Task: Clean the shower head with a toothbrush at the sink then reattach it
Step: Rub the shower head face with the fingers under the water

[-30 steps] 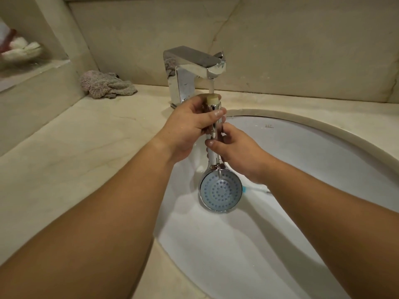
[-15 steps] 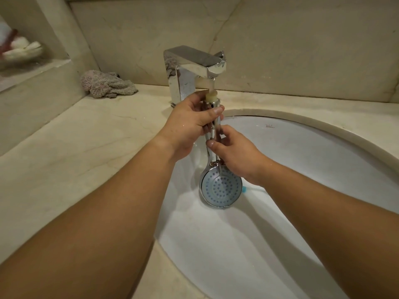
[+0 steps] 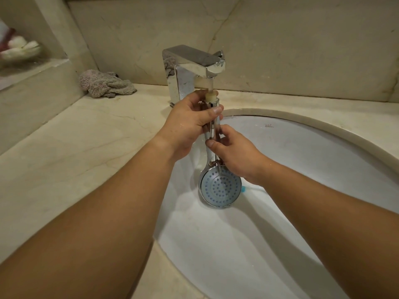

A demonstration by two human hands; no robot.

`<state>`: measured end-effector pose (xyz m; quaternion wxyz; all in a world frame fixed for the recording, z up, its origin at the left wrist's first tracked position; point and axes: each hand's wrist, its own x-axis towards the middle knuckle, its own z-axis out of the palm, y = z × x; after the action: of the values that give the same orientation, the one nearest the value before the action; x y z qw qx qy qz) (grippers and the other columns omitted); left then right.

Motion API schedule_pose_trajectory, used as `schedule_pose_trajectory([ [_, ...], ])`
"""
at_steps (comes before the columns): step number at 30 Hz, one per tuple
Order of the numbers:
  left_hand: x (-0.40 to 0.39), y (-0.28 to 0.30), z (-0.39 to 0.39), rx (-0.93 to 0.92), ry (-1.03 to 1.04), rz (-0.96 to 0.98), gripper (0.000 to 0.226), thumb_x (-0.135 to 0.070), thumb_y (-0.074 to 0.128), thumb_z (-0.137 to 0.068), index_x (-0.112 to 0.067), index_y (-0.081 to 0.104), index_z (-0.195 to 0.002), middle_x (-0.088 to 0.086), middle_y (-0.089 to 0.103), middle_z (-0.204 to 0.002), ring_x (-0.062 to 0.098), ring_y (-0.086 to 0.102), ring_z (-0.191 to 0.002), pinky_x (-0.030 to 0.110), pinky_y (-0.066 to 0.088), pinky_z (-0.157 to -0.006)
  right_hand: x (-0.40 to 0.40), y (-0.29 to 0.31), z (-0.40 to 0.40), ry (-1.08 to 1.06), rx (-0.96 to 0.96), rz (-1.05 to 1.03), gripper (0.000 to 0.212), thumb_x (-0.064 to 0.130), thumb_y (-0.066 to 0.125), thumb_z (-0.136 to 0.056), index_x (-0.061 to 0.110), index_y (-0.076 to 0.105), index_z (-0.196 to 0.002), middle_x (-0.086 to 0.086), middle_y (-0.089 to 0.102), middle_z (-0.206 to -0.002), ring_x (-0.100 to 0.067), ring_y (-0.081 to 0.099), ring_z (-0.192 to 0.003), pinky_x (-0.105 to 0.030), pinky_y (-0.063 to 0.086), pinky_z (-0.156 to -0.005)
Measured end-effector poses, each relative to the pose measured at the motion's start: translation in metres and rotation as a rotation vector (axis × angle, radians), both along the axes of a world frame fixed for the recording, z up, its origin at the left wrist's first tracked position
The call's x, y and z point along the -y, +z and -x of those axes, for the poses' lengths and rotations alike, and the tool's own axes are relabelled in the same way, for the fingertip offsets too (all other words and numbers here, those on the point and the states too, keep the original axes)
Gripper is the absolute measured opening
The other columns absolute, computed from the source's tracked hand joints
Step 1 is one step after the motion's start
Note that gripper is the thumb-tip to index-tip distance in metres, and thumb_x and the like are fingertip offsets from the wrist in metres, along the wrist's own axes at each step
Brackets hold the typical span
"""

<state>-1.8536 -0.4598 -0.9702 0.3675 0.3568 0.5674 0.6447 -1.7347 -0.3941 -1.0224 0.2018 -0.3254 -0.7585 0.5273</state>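
gripping the shower head (image 3: 220,187) handle, both hands' (image 3: 190,124) grips hide its middle.

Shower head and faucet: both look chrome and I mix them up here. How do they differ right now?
1. The faucet stands fixed on the counter behind the basin; the shower head hangs over the sink, handle up, gripped by the left hand and the right hand.
2. The faucet is boxy and angular; the shower head has a round face dotted with blue nozzles.
3. Water runs from the faucet into the shower head's handle end.

Both are shiny chrome.
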Motion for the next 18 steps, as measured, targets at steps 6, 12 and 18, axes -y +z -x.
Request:
schedule_pose_trajectory([
  [6,0.0,-0.0012,0.001,-0.005,-0.003,-0.008,0.037,0.0,0.067,-0.094,-0.013,0.061,-0.129,0.031,0.061,-0.132,0.027,0.069,-0.098,0.034,0.06,-0.081,-0.0001,-0.0004,-0.0005,0.008,-0.007,0.0,0.025,0.034,0.061,-0.096,0.031,0.056,-0.12,0.001,0.067,-0.096,-0.016,0.063,-0.084,-0.045,0.055,-0.088],
  [12,0.0001,-0.0016,0.0021,-0.003,-0.016,-0.019,0.033,0.0,0.067,-0.095,-0.015,0.063,-0.124,0.023,0.065,-0.118,0.026,0.069,-0.098,0.036,0.06,-0.085,0.0007,0.0004,-0.0013,0.006,-0.004,-0.001,0.025,0.035,0.061,-0.096,0.032,0.056,-0.121,-0.002,0.069,-0.099,-0.018,0.065,-0.088,-0.044,0.054,-0.088],
  [18,0.0012,0.0002,-0.0001,-0.021,-0.007,-0.02,0.032,0.0,0.066,-0.095,-0.017,0.063,-0.121,0.031,0.061,-0.131,0.027,0.069,-0.099,0.04,0.06,-0.089,0.0007,0.0012,-0.0011,0.007,-0.01,0.003,0.025,0.034,0.061,-0.096,0.032,0.056,-0.121,-0.004,0.069,-0.1,-0.018,0.065,-0.086,-0.044,0.054,-0.087],
])
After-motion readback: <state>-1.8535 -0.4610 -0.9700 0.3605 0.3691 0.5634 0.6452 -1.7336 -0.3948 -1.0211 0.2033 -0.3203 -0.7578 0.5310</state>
